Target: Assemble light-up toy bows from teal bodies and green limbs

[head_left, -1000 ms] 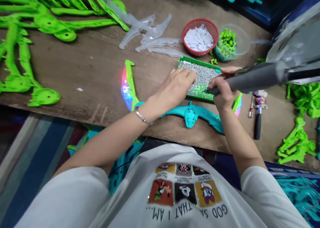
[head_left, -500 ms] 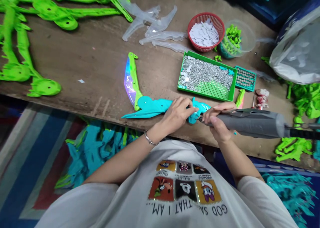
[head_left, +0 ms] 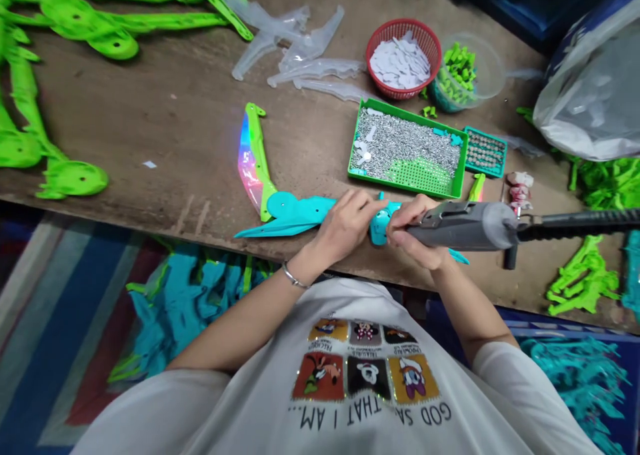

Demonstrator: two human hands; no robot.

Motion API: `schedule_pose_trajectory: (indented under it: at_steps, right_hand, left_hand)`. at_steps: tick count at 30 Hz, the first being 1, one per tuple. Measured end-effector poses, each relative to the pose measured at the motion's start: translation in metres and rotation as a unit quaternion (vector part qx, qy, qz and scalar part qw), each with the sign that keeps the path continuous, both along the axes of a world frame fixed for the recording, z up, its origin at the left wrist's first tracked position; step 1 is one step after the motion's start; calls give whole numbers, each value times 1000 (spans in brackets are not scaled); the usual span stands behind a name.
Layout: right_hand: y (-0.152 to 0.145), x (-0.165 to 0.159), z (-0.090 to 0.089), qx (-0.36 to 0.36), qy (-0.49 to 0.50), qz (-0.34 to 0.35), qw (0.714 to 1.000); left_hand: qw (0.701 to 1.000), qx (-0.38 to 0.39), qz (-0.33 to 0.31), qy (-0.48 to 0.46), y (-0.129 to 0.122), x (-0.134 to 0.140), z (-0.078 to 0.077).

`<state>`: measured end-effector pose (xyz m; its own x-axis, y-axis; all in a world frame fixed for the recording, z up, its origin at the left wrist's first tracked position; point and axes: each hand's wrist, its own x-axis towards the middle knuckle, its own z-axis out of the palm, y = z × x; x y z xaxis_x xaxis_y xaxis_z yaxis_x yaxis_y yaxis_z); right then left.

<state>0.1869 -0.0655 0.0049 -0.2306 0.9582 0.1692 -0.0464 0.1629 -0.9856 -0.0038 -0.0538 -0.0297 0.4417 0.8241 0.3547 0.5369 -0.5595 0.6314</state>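
A teal plastic bow-shaped toy part (head_left: 295,214) lies along the table's front edge, with a lime-green limb (head_left: 259,148) carrying a shiny iridescent panel at its left end. My left hand (head_left: 347,225) is closed over the teal part, pressing it from above. My right hand (head_left: 417,232) grips the front of a grey electric screwdriver (head_left: 463,225), held almost level over the right side of the part. The screwdriver's tip is hidden behind my right fingers, close to the part's round middle (head_left: 379,227).
Behind my hands stands a green tray (head_left: 356,135) of small screws, beside a small teal tray (head_left: 501,168) of metal pieces. Farther back are a red basket (head_left: 435,42) and a clear tub (head_left: 493,75). Lime-green parts (head_left: 75,175) lie left; a plastic bag (head_left: 580,102) stands right.
The screwdriver's rear end has swung up and left, and my right hand has shifted slightly left with it. My left hand stays on the teal part. The whole view has slid a little.
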Motion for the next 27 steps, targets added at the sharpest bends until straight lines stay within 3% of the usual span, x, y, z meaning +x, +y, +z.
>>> schedule_pose_trajectory:
  at_steps: [3, 6, 9, 12, 15, 22, 27]
  right_hand:
    - [2, 3, 11, 38, 36, 11, 999]
    - [4, 8, 33, 57, 61, -55, 995]
    - [9, 18, 57, 95, 53, -118, 987]
    - [14, 31, 74, 150, 46, -177, 972]
    - [13, 39, 79, 138, 38, -201, 969]
    - [-3, 32, 65, 108, 99, -172, 974]
    - [-8, 29, 57, 101, 117, -155, 976]
  left_hand:
    - [986, -84, 53, -134, 1, 1, 4]
    - [946, -173, 94, -256, 1, 6, 8]
    - [922, -213, 96, -308, -1, 13, 13]
    - [932, -199, 83, -292, -4, 19, 20]
    - [952, -161, 63, -252, -6, 26, 26]
    - [986, -49, -24, -160, -13, 55, 24]
    - [986, -64, -43, -145, -14, 65, 18]
